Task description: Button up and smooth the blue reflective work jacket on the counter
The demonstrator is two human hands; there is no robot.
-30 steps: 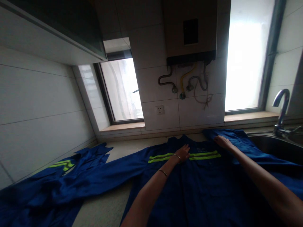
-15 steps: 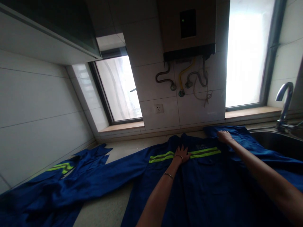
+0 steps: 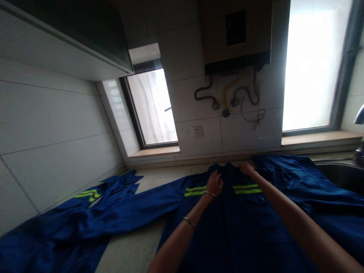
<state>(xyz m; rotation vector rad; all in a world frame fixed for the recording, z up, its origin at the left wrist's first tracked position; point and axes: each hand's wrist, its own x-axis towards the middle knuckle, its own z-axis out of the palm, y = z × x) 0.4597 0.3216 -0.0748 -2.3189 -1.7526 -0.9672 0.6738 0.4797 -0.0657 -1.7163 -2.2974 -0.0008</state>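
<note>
A dark blue work jacket [image 3: 204, 235] with yellow-green stripes lies spread on the counter, its collar toward the wall and one sleeve stretched to the left. My left hand [image 3: 214, 184] rests on its chest just below the collar, fingers loosely bent and a little apart. At the shoulder beside the collar, my right hand [image 3: 246, 169] is closed on the jacket's cloth; its fingertips are partly hidden. Two thin bangles circle my left wrist and forearm.
More blue striped clothing [image 3: 113, 193] lies on the counter [image 3: 133, 246] at left. A dark sink [image 3: 338, 176] and part of a faucet [image 3: 360, 115] are at right. On the tiled wall hang a water heater [image 3: 236, 49] with pipes and a socket [image 3: 198, 131]. A cabinet [image 3: 71, 41] overhangs the left.
My right hand has moved left from the folded cloth by the sink to the jacket's collar area. My left hand has shifted slightly up, its fingers less spread. The view has turned left.
</note>
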